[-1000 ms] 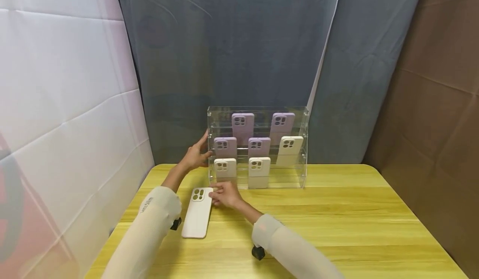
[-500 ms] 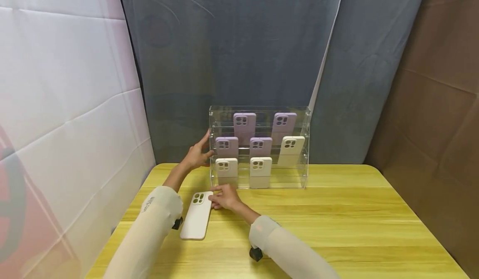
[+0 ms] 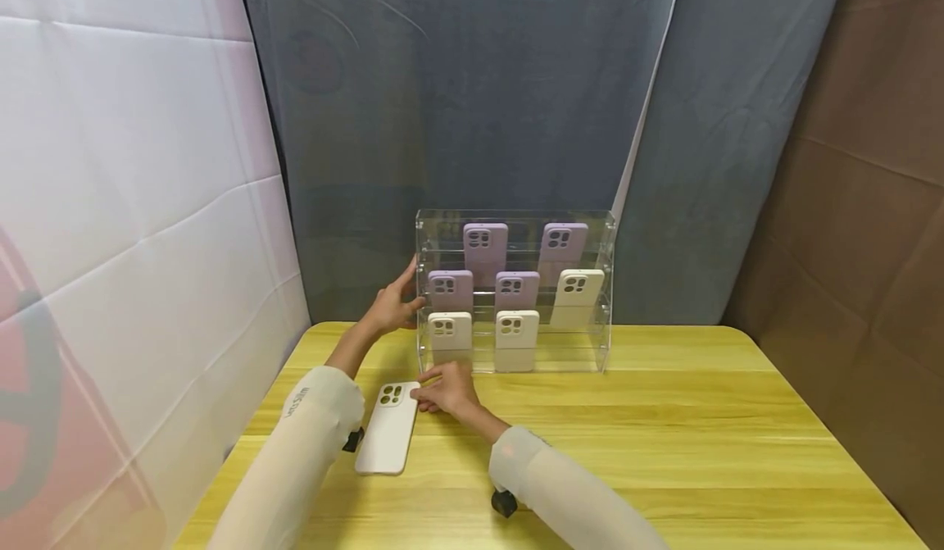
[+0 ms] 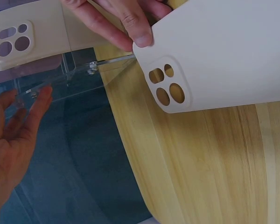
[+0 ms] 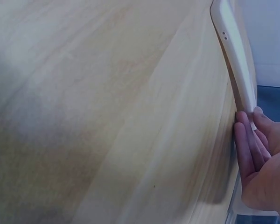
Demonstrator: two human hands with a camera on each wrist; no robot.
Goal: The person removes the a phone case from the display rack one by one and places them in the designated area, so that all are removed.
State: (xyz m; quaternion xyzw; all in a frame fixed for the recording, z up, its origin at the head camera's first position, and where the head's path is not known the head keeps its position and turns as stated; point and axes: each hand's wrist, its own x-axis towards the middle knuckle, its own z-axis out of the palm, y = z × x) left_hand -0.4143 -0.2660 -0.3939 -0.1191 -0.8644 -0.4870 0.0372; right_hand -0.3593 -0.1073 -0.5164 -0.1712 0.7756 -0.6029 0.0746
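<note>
Head view: cream phone case (image 3: 388, 429) is lying flat near the worktop (image 3: 664, 435) left edge, just before the acrylic rack (image 3: 514, 288). Right hand (image 3: 442, 390) is touching the case's top right edge with nearly straight fingers. Left hand (image 3: 391, 304), relaxed open, is resting against the rack's left wall; bare worktop is stretching rightward.

- White case (image 4: 224, 51): cut off by the left wrist view's top and right edges.
- Right hand (image 5: 261, 168): partly out of the right wrist view; thumb unseen.
- Rack (image 3: 514, 288): lower halves of back-row cases hidden behind front ones.
- Desk (image 5: 84, 116): blurred close up.
</note>
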